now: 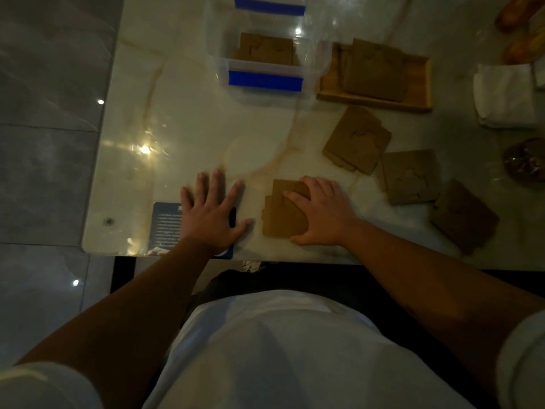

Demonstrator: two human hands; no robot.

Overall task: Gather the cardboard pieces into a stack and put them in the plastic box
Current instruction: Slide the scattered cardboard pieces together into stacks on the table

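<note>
Fingers (298, 196) press cardboard pieces (283, 216); plastic box (315, 57) holds more.

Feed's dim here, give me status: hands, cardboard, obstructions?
Left hand flat, empty. Right hand pressing near cardboard stack. Plastic box open, some inside. Path clear.

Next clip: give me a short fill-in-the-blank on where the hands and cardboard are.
1. The right hand lies on a cardboard pile while the left hand rests flat on the ____.
2. The plastic box already holds some ____.
3. Right of the box, more cardboard sits in a ____ tray.

Missing: table; cardboard; wooden
</note>
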